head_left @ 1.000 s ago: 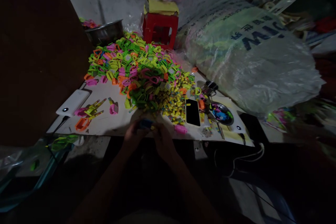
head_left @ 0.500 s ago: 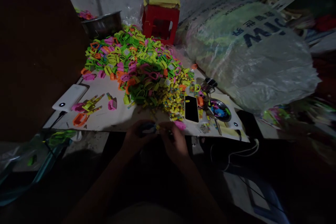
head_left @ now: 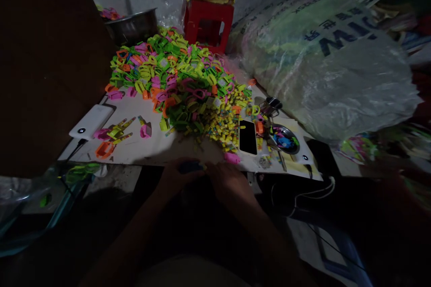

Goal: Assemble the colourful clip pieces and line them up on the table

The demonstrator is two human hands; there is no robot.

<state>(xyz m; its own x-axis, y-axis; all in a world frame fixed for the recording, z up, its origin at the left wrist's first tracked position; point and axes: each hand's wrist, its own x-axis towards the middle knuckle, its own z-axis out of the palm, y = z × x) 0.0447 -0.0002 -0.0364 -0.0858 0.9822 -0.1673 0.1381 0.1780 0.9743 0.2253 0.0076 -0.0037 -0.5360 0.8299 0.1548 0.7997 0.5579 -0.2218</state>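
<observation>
My left hand [head_left: 171,177] is closed around a dark blue plastic piece [head_left: 190,167] at the table's front edge. A small yellow bit [head_left: 204,167] shows at the right end of that piece. Against this end rest the fingers of my right hand [head_left: 227,179], pressed together; what they pinch is hidden in shadow. Just beyond the hands lies a heap of small yellow pieces [head_left: 222,132], which runs into a large pile of green, yellow, pink and orange plastic pieces [head_left: 175,69]. Close to my right hand is a single pink piece [head_left: 232,158].
A phone [head_left: 248,138] and a metal dish [head_left: 296,147] of blue and pink parts lie to the right. White power banks, one at left [head_left: 92,122], have cables. Behind stand a red stool [head_left: 227,22], a metal basin [head_left: 134,27] and a bulging plastic sack [head_left: 336,85].
My right hand has turned palm-down and its fingers have closed in at the end of the blue piece. The left hand keeps its hold. The whole view has shifted slightly.
</observation>
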